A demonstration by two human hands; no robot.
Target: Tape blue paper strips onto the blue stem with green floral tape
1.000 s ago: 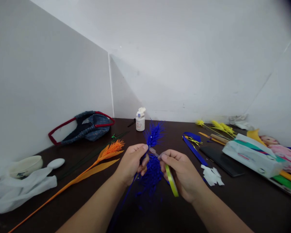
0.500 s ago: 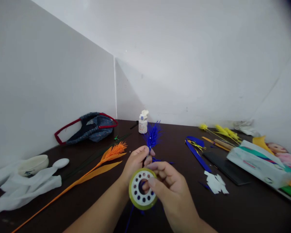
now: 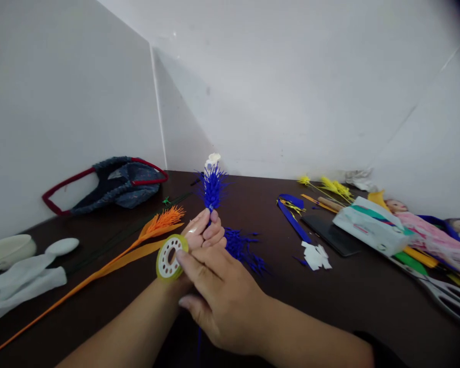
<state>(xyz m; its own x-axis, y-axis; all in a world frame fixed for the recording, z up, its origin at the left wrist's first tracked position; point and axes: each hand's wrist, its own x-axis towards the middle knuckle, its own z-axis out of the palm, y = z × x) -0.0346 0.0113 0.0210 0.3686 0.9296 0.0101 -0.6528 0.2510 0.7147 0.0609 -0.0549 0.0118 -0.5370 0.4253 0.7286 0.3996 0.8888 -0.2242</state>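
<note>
My left hand [image 3: 205, 235] pinches the base of a blue artificial wheat ear [image 3: 213, 189], which stands upright above the fingers. My right hand [image 3: 224, 294] crosses over the left wrist, its fingers at the edge of a roll of green-yellow tape [image 3: 171, 257] with a white, holed core. The roll lies against the left wrist; part of the right hand's grip on it is hidden. Loose blue pieces [image 3: 243, 248] lie on the table just right of the hands. To the left rests an orange artificial wheat stem [image 3: 153, 230] with long leaves.
Behind the blue ear stands a white bottle [image 3: 213, 159]. A red-rimmed denim item [image 3: 118, 184] and a white spoon [image 3: 62, 247] are at left. On the right lie a blue strip [image 3: 293, 220], white scraps [image 3: 316, 255], a black flat object [image 3: 331, 235], scissors [image 3: 444, 294] and dolls [image 3: 417, 220].
The tape roll has moved left and up, from in front of the hands to the left wrist. My right hand now crosses over the left one. The camera view has shifted right.
</note>
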